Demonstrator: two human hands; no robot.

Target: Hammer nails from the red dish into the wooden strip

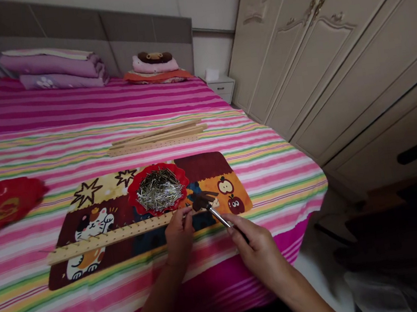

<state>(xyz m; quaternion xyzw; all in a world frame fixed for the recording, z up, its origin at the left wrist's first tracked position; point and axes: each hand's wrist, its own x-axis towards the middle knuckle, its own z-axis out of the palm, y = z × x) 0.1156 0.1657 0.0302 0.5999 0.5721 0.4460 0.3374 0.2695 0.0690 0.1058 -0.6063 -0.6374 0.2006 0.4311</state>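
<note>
My right hand (256, 245) grips a hammer (220, 217) by its handle, which has a shiny metal neck. Its dark head (200, 202) is over the right end of a pale wooden strip (115, 235). My left hand (180, 234) pinches what looks like a nail at the strip, just left of the hammer head; the fingers mostly hide it. Several nails stick up along the strip, which also has a row of small holes. Right behind the strip, a red scalloped bowl (133, 201) holds a heap of loose nails (160, 188).
Beneath the strip and bowl lies a patterned mat (202, 169) on a striped bedspread (271, 168). More wooden strips (158, 138) lie beyond it. A red plastic item (7, 203) is at the left. Folded bedding (57, 71) rests by the headboard; wardrobes (312, 47) stand on the right.
</note>
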